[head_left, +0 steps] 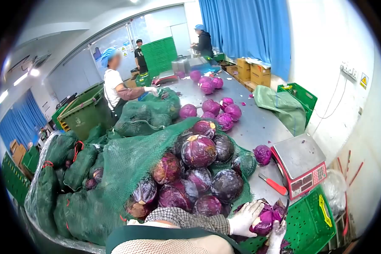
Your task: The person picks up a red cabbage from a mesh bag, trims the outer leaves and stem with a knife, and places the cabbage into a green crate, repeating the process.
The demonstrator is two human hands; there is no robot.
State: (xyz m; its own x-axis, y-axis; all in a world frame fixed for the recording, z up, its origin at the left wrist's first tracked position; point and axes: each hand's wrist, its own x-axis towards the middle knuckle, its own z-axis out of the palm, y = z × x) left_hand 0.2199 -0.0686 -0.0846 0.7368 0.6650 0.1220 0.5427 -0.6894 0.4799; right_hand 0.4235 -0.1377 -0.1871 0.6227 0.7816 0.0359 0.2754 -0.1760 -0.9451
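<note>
My left hand (246,218), in a white glove, lies spread over a red cabbage (265,220) and grips its left side. On the cabbage's near right side is my gloved right hand (277,237), fingers curled in. A thin dark strip (287,208) sticks up just above those fingers; I cannot tell whether they hold it. Beneath both hands is a green crate (307,216) with loose purple leaves at its near end. Beside my left arm, unpeeled red cabbages (199,151) spill from an opened green mesh sack (127,156).
A red-handled knife (273,184) lies by the scale (300,158), near one peeled cabbage (263,155). More peeled cabbages (224,121) sit along the metal table (258,122). Full mesh sacks (82,211) fill the left side. A person (114,84) works across the table; two others stand farther back.
</note>
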